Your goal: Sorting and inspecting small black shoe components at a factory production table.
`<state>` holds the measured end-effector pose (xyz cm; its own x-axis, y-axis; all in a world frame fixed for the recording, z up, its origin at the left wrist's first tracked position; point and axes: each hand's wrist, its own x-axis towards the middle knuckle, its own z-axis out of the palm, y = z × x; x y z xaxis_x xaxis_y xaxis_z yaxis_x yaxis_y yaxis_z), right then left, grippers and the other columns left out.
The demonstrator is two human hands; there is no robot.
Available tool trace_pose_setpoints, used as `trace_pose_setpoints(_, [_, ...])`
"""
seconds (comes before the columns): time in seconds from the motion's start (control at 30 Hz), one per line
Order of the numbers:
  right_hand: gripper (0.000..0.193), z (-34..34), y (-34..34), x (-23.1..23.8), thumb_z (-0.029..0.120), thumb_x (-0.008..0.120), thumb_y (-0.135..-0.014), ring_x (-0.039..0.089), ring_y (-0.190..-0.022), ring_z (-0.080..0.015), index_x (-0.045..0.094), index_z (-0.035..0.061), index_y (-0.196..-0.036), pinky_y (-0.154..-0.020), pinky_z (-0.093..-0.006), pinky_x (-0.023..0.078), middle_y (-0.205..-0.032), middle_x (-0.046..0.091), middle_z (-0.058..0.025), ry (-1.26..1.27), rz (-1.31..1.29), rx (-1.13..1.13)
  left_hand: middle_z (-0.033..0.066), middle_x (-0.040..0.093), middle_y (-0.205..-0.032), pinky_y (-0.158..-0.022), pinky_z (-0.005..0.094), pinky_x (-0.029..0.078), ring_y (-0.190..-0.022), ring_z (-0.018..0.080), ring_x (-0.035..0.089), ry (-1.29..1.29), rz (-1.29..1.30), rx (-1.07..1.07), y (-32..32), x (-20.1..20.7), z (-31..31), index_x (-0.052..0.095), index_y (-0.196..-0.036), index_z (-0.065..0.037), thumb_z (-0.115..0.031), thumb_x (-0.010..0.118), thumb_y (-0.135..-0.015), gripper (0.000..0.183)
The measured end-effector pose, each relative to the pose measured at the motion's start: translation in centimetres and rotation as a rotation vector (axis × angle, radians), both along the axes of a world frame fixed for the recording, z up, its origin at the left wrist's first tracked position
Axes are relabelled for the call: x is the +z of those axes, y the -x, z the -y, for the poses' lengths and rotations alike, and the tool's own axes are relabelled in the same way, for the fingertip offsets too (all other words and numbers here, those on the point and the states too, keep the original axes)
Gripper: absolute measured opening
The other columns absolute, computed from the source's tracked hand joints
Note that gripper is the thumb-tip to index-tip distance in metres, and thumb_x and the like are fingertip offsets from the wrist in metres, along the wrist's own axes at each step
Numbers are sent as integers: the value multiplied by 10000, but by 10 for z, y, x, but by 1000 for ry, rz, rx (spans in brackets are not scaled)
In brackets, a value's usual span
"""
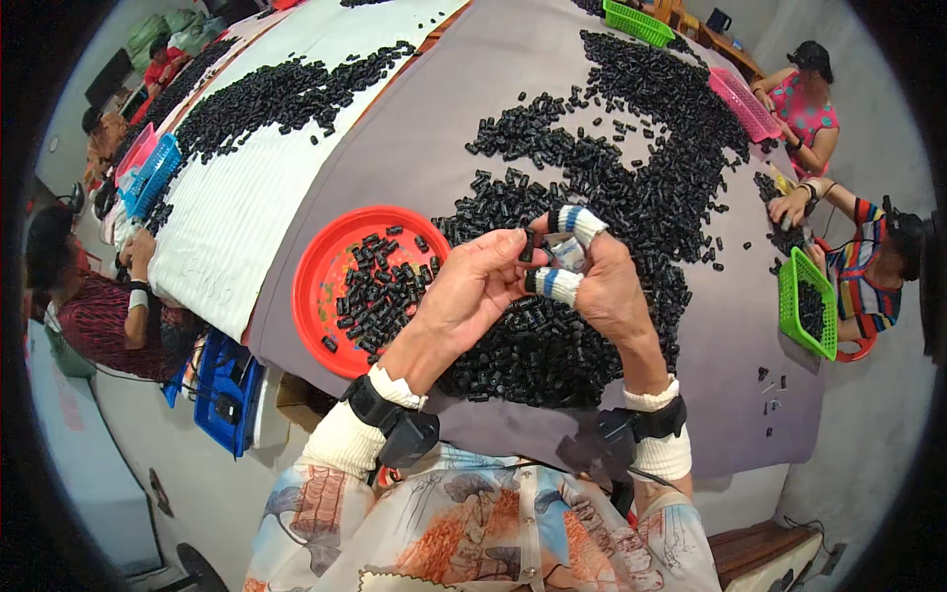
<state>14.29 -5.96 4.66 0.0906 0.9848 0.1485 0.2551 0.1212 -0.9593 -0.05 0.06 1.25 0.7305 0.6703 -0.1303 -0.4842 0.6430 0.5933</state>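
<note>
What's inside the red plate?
The red plate holds a heap of small black plastic pieces. Its bare rim shows; the bottom under the heap is covered.

1. Left hand (472,288): bare fingers; white knit cuff below the palm, black strap with a boxy black device (406,435) on the wrist behind it.
2. Right hand (604,286): white-and-blue striped tape wraps (558,285) around two fingertips; matching white cuff, black wrist device, thin cable.
3. Floral short-sleeved shirt (493,528), orange and grey.
</note>
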Motion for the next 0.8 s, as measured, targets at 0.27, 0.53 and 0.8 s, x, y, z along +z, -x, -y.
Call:
trace_pose_setpoints(0.27, [305, -3, 1, -6, 15, 640, -695, 518, -647, -59, 576, 37, -993, -589, -214, 451, -733, 572, 2, -78, 67, -15, 30, 586, -971, -780, 316, 459, -860, 122, 557, -25, 3, -8, -3, -5, 3, 560, -1070, -44, -222, 510, -893, 256])
trace_pose_setpoints(0.53, [293, -5, 0, 2, 33, 680, -700, 499, -624, -39, 581, 44, -975, -546, -197, 421, -746, 580, 13, -29, 103, -74, 22, 601, -890, -691, 265, 475, -778, 98, 561, -153, -182, 97, 5, 3, 11, 587, -1025, -13, -179, 533, -882, 226])
trace_pose_setpoints(0.8, [261, -5, 4, 10, 14, 662, -701, 506, -640, -40, 575, 44, -945, -573, -189, 435, -750, 574, 24, 22, 17, -26, 13, 599, -863, -656, 238, 480, -745, 86, 562, -205, -221, 127, 6, 9, 8, 594, -1004, -12, -189, 546, -876, 224])
